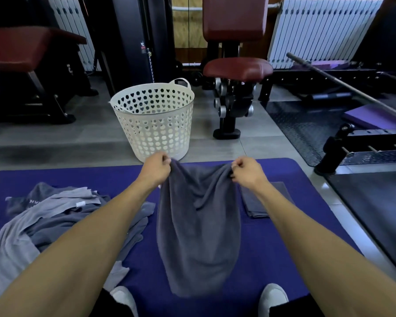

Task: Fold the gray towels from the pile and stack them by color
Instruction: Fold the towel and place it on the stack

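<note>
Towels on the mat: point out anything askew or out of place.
Nothing stands out. The unfolded pile lies rumpled, as expected; the folded towel lies flat; both hands pinch the dark gray towel.

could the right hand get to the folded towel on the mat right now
Probably not yet: the right hand grips the dark gray towel, though the folded towel lies just beneath its forearm, unobstructed.

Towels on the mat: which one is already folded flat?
The dark gray folded towel right of the right hand. The held towel hangs from both hands, and the pile on the left lies crumpled.
</note>
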The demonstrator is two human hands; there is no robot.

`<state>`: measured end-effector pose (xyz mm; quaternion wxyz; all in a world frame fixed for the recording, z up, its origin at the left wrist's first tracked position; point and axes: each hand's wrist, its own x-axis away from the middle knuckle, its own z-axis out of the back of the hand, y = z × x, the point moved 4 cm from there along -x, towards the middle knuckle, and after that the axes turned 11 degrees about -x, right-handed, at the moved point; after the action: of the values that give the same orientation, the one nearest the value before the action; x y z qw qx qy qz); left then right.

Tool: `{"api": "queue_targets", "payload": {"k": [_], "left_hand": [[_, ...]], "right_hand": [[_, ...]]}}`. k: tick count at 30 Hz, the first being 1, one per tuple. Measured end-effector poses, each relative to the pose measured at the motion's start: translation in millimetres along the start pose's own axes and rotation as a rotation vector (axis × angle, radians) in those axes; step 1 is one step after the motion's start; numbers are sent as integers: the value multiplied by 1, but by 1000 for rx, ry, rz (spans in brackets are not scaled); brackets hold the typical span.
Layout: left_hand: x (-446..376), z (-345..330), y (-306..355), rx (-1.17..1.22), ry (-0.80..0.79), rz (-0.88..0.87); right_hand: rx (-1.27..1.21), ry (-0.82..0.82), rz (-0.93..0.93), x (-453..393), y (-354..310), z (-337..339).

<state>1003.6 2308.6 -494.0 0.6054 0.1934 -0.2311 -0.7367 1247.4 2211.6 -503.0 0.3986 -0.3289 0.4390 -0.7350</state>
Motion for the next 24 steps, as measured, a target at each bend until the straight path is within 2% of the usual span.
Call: {"api": "queue_targets", "payload": {"k": [3,6,10,14,18,24], "left_hand": [[-18,30,14,155,227,-129],[-27,51,11,235,266,-151],[-15,35,-25,216,174,-121],[25,-11,-82,137,89,16],[79,-57,-127,45,-46,65],[124,-84,-156,17,-239,78]], "right_hand": [[-122,83,151,-17,-18,9],[-189,112,256,-23,-25,18],[-195,132,198,-6,2,12],[-105,144,123,28,62,-4],[-3,89,54,75,126,-28],[50,-45,-36,126,162,-48]]}}
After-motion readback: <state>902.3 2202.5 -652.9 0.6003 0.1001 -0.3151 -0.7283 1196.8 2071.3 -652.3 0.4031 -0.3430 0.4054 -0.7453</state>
